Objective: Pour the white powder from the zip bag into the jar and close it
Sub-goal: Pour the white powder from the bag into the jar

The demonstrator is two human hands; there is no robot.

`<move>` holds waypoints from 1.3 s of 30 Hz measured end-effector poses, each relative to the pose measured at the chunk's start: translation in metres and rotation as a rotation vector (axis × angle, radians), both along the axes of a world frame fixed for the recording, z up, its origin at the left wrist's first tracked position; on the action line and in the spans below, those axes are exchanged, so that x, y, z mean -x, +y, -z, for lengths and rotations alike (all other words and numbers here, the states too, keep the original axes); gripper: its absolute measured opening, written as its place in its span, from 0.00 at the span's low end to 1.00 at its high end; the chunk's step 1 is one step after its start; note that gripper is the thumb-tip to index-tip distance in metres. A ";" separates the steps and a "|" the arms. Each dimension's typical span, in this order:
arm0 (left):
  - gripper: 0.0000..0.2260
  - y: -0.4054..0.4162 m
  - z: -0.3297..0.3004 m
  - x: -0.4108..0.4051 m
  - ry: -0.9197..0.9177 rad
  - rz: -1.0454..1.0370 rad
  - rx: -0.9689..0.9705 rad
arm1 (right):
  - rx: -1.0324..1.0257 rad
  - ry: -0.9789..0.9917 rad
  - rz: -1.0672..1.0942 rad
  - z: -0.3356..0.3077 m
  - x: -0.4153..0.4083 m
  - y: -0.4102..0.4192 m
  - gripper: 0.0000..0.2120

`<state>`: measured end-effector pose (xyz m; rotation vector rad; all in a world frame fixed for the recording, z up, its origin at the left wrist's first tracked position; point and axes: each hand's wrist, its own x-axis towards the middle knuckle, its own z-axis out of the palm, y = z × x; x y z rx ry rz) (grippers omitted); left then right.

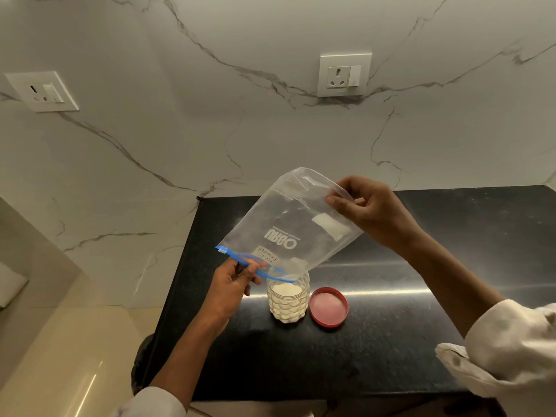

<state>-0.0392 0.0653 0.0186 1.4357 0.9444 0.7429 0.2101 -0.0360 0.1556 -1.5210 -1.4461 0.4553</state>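
Observation:
A clear zip bag (288, 224) with a blue zip strip hangs upside down over an open clear jar (288, 302), its mouth just above the jar's rim. The bag looks nearly emptied, with a small white patch inside near its raised end. White powder fills the jar almost to the top. My left hand (233, 284) pinches the blue zip edge left of the jar. My right hand (370, 210) grips the bag's raised bottom corner, up and to the right. A red lid (328, 307) lies on the counter, right beside the jar.
The jar and lid stand on a black stone counter (391, 341) against a white marble wall. Two sockets (344, 74) (42, 91) are set in that wall. A beige floor (75, 356) drops away past the counter's left edge.

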 end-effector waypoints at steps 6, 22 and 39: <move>0.06 -0.001 0.000 -0.001 -0.004 0.000 0.005 | 0.078 0.059 -0.071 -0.004 -0.003 0.003 0.23; 0.07 -0.002 0.000 0.000 0.007 0.003 0.016 | 0.168 -0.107 -0.096 -0.005 -0.002 0.000 0.20; 0.05 -0.010 -0.007 -0.003 0.020 -0.017 -0.009 | -0.140 -0.151 0.160 -0.002 0.001 -0.001 0.07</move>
